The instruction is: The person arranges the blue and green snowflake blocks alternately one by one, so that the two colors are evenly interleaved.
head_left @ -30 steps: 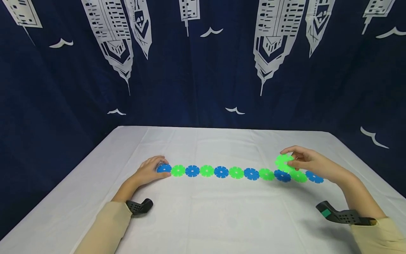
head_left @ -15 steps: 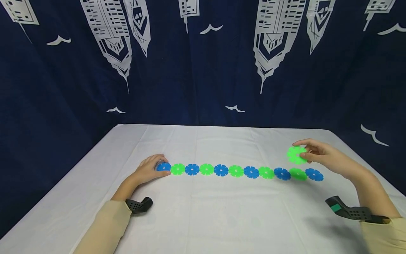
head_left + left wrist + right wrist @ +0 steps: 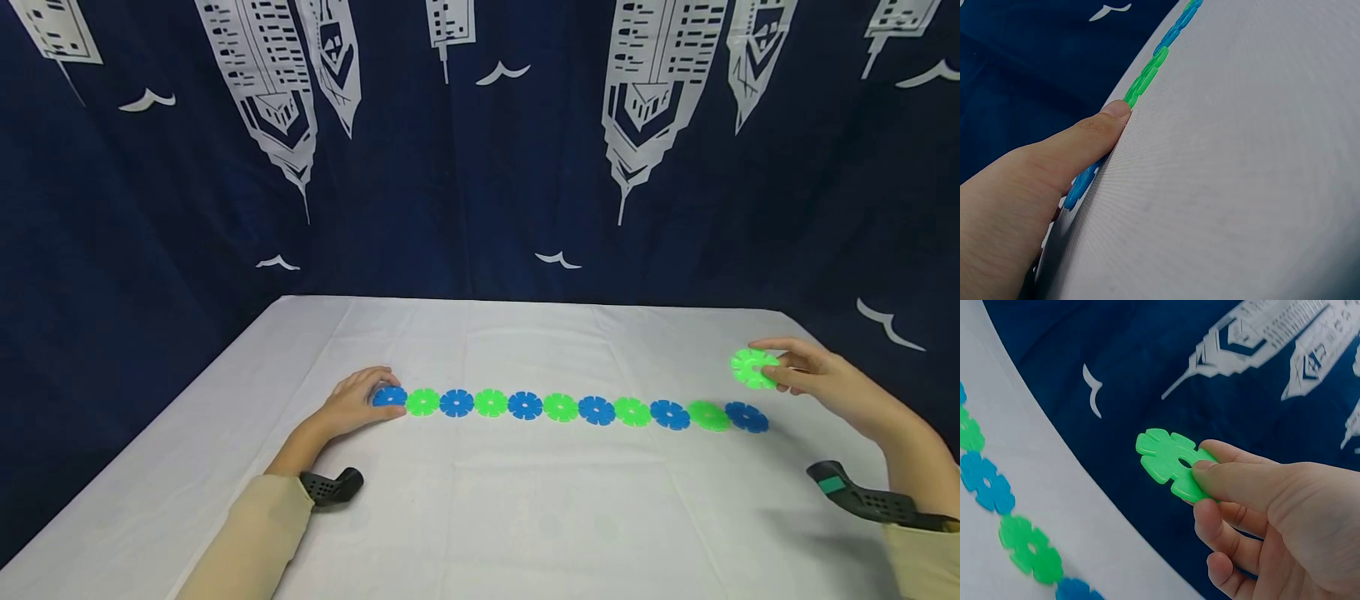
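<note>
A row of alternating blue and green flower-shaped plastic discs, joined end to end, stretches across the white cloth. My left hand (image 3: pixel 354 405) rests at the row's left end, fingers behind and thumb in front, holding the blue disc (image 3: pixel 389 395) there. In the left wrist view the thumb (image 3: pixel 1088 140) hides part of that disc, beside the first green disc (image 3: pixel 1146 78). Raised past the right-end blue disc (image 3: pixel 747 417), my right hand (image 3: pixel 828 385) pinches a separate green disc (image 3: pixel 1165 456) between thumb and fingers, its central hole showing by the thumb tip.
White cloth (image 3: pixel 525 508) covers the table, whose far edge meets a dark blue curtain (image 3: pixel 465 183) printed with white buildings and birds. Black wrist straps with cameras (image 3: pixel 330 487) sit over beige sleeves.
My right hand has carried the green disc from over the row's right part, up and rightward, beyond the end blue disc. My left hand and the row have stayed in place.
</note>
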Demonstrator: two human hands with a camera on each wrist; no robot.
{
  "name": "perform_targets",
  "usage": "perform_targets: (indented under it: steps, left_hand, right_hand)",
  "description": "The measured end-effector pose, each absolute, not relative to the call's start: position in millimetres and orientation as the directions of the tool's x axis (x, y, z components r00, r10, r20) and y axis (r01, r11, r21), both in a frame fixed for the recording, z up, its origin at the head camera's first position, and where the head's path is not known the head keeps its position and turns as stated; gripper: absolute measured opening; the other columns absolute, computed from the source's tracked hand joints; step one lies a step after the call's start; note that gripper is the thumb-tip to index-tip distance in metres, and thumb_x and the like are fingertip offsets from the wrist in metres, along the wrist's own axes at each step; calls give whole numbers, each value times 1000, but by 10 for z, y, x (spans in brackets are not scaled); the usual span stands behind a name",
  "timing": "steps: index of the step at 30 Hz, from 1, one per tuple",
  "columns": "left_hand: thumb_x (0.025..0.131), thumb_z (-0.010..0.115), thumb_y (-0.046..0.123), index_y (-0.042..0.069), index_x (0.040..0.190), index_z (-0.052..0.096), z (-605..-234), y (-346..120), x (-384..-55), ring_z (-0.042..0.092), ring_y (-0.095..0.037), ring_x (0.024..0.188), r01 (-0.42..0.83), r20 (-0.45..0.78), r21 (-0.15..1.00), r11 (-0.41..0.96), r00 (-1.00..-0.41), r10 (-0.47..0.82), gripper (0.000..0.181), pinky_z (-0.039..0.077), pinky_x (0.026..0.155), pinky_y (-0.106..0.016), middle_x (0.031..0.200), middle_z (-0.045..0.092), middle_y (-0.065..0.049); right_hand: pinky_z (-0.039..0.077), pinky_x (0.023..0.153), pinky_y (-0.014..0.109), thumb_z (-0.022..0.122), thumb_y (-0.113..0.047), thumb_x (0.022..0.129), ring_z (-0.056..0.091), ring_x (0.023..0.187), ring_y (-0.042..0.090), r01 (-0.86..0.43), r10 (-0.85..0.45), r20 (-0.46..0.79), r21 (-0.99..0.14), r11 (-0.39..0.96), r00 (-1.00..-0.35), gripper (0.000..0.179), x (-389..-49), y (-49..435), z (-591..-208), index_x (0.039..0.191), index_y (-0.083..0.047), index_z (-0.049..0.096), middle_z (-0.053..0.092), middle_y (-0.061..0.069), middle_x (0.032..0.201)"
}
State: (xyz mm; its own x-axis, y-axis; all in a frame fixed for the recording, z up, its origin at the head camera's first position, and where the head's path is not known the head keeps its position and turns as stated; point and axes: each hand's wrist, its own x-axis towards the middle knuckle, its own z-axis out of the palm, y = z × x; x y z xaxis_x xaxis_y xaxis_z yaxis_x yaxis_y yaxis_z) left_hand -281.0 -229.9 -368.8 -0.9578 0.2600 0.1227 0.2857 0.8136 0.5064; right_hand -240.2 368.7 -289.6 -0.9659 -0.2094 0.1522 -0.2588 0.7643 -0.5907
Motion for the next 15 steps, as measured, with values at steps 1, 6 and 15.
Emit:
perform_targets:
  steps: [1,6,15]
  left_hand:
    - [76,65,49,19,112,53,-3690,-2298,-2811,21,-35,136,286,123,507,813,-958,259,48,12,109,-58,144,35,-12]
    - [76,65,49,20,112,54,-3690,-2296,-2815,22,-35,136,288,128,505,814,-957,259,47,12,109,-58,143,36,-12]
    - [76,65,49,20,112,54,-3677,-2295,-2804,22,-34,136,284,130,505,815,-959,253,47,12,109,-58,143,36,-11]
  right_hand:
    - [36,59,24,48,-25,95,46,77,6,-247,-198,147,-592,768,-969,35,-2413,3741,-2939,128,-28,41,55,-11,85]
    - [38,58,25,47,-28,95,45,75,7,-212,-155,146,-619,756,-977,36,-2472,4004,-3193,130,-28,40,54,-14,84]
    - [37,58,18,45,-37,94,38,71,-8,-40,37,102,-662,748,-994,25,-2521,4263,-3600,112,-52,37,39,-34,87]
